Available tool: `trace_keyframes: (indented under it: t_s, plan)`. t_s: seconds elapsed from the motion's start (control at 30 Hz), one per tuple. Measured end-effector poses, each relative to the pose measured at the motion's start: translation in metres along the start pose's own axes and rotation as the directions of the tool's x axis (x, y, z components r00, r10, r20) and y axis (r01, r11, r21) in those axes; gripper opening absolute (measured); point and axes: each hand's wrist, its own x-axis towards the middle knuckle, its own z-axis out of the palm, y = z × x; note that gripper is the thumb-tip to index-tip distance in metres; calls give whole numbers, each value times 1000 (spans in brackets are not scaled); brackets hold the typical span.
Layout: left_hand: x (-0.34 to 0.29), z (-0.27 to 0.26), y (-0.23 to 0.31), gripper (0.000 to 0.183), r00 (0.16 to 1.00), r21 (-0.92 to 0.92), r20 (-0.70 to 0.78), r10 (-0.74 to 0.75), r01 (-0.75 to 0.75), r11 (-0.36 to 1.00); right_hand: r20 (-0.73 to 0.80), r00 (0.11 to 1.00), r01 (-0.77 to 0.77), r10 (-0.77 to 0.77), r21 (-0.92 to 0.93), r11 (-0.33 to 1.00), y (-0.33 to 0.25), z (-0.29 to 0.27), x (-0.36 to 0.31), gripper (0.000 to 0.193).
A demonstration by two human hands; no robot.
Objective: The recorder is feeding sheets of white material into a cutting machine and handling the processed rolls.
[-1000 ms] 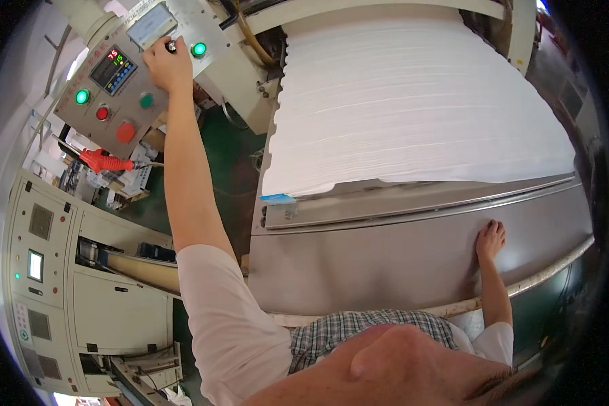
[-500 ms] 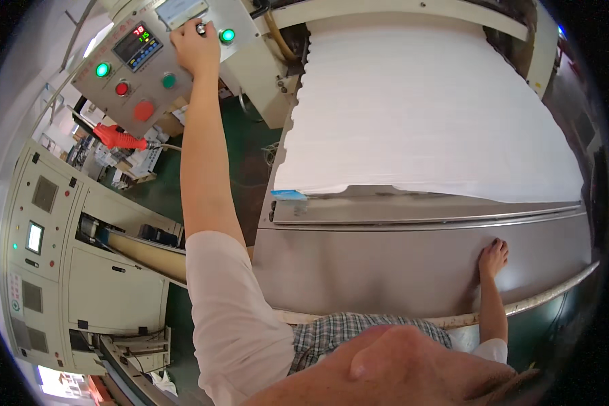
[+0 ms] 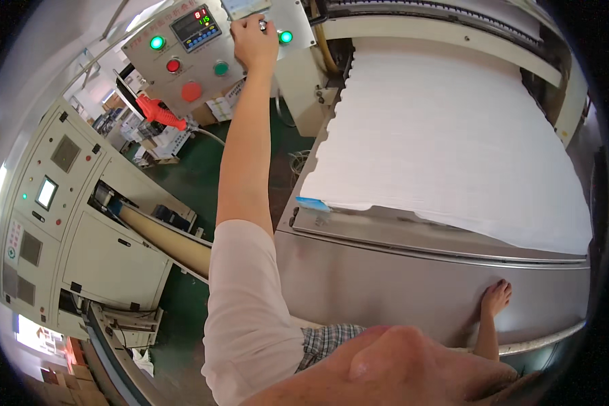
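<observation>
Green floor [image 3: 183, 304] shows between pale cabinets [image 3: 115, 257] and a large machine, whose grey control panel [image 3: 199, 64] juts in from the upper left. On that panel is the small dark knob [image 3: 262, 26], just left of a lit green button [image 3: 286, 36]. It sits within the fingers of the left hand [image 3: 254, 46], which are closed around it. Well apart, the right hand [image 3: 497, 298] rests on a smooth metal plate [image 3: 386, 291], its fingers bent; I cannot tell how far they are closed. Beyond them lies a wide white sheet [image 3: 453, 149], apart from both hands, a blue piece [image 3: 313, 204] at its near left corner.
</observation>
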Motion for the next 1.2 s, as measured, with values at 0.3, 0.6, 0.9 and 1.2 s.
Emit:
trace_keyframes:
  t_s: [0.3, 0.6, 0.9, 1.2]
  plan:
    - [0, -3, 3, 21, 1000, 14, 19, -14, 13, 1000, -39, 999, 17, -17, -8, 1000, 3, 6, 0, 31]
    - [0, -1, -1, 20, 1000, -4, 18, 3, -3, 1000, 73, 997, -35, 30, 64, 997, -5, -13, -1, 40]
    - [0, 1, -3, 20, 1000, -2, 12, 14, -14, 1000, 33, 999, -3, 3, 15, 1000, -4, -12, -2, 33]
    - [0, -1, -1, 20, 999, -18, 34, -9, 10, 1000, 21, 1000, 9, -10, 22, 1000, -2, -9, -2, 34]
